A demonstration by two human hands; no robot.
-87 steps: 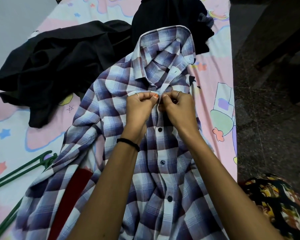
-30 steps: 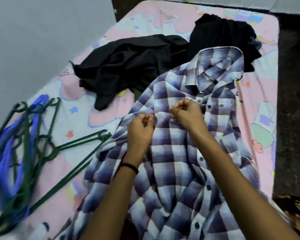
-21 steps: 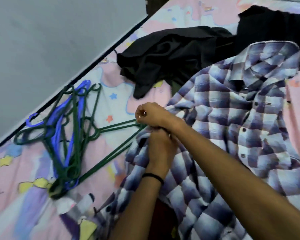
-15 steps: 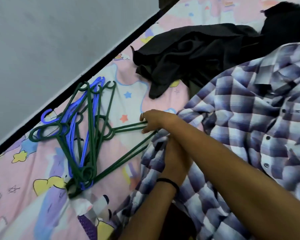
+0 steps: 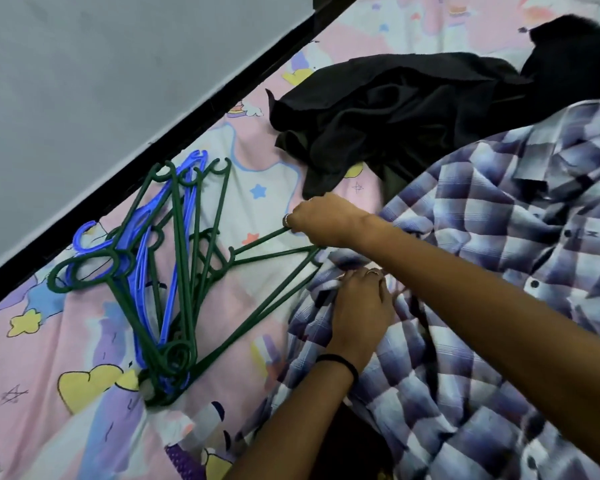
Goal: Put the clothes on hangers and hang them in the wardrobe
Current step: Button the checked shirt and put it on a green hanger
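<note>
**Right hand on a green hanger, left hand in the plaid shirt**

The right hand (image 5: 321, 218) curls its fingers around the upper bar of a green hanger (image 5: 274, 249) lying on the cartoon bedsheet (image 5: 49, 341). Just at five o'clock of it, the left hand (image 5: 361, 306) grips bunched fabric of the plaid shirt (image 5: 499, 237). A pile of green and blue hangers (image 5: 160, 271) lies at nine o'clock. Black clothes (image 5: 395, 109) lie at twelve.

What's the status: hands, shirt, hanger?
Right hand grips green hanger. Left hand holds plaid shirt. Hanger pile lies alongside.
</note>
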